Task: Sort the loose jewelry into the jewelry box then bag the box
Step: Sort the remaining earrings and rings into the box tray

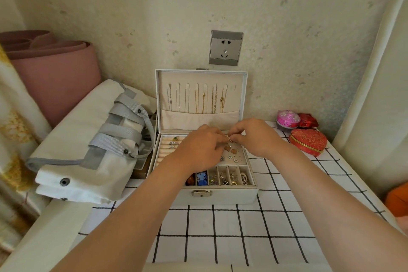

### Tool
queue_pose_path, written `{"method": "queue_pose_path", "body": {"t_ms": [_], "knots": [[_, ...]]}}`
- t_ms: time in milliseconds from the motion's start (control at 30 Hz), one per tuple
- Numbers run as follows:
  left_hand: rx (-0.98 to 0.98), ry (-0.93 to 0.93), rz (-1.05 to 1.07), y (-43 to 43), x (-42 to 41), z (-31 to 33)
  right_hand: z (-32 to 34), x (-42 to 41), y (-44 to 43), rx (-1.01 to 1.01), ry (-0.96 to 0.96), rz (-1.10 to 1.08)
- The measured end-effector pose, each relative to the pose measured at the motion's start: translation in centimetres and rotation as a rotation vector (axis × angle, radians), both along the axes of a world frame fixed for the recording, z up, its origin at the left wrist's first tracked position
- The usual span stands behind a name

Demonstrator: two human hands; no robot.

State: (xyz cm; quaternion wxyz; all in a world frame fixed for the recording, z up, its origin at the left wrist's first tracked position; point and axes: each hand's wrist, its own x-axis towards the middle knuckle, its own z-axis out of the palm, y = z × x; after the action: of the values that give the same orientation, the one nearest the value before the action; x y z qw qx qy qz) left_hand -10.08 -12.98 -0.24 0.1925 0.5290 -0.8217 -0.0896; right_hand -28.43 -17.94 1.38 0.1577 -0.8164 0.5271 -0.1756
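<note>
A white jewelry box (220,196) stands open on the checked tablecloth, its lid upright against the wall with several necklaces (203,100) hanging inside. Rings sit in the ring rolls (171,143) at the left, and earrings lie on the earring pad (235,157). Small pieces fill the front compartments (229,178). My left hand (198,150) and my right hand (254,137) meet over the tray, and both pinch a small earring (229,138) between their fingertips. A white canvas bag with grey straps (92,150) lies folded to the left of the box.
A red heart-shaped tin (308,141), a pink round case (287,118) and a small red box (308,120) sit at the right by the wall. A pink rolled mat (55,73) stands back left. A wall socket (225,47) is above the box.
</note>
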Motion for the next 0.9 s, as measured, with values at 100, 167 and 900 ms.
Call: {"method": "queue_pose_path", "body": {"t_ms": [100,167,900], "knots": [[0.001,-0.006,-0.008,0.0,0.0,0.0,-0.1,0.1,0.0,0.005,-0.002,-0.003],[-0.001,0.001,0.000,0.0,-0.1,0.1,-0.1,0.2,-0.1,0.009,-0.004,0.002],[-0.028,0.205,0.080,1.1,-0.1,1.5,0.9,-3.8,0.6,-0.008,-0.153,-0.025]]}}
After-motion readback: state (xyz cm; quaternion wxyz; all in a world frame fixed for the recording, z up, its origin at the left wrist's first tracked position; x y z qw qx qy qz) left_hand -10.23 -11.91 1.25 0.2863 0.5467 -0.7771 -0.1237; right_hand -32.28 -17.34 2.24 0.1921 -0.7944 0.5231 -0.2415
